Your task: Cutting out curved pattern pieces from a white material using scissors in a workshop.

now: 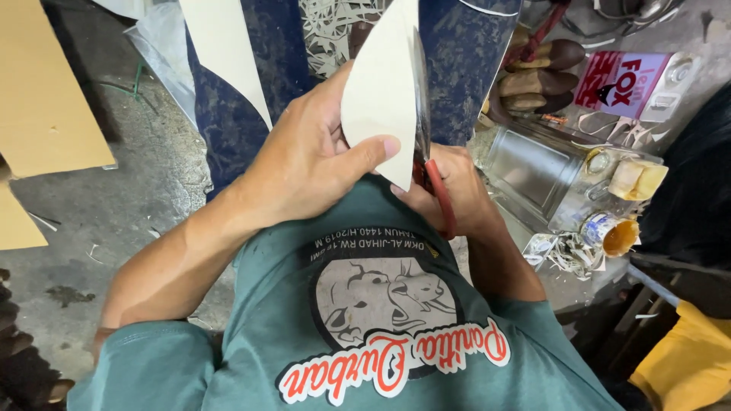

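Left hand point(304, 164) pinches cream curved sheet piece point(378, 99), thumb across front. Right hand point(449, 194) closed around red-handled scissors point(423, 129), blades along sheet's right edge. Metal tin point(533, 171) beside right hand.

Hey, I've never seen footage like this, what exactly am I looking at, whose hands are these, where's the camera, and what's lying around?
There is no machine here: a person works with two bare hands. The single picture comes from a camera worn on that person's head, looking straight down, so you see their green printed shirt at the bottom and the concrete floor beyond.

The left hand pinches a cream-coloured curved sheet piece, thumb on its face. The right hand grips scissors with red handles, whose blades run up along the sheet's right edge.

Beneath the hands lies a dark blue sheet. Flat cardboard rests at the left. To the right are a square metal tin, a small open can with yellowish glue-like stuff, a pink box, brown wooden shoe-shaped forms and pale trimmings.
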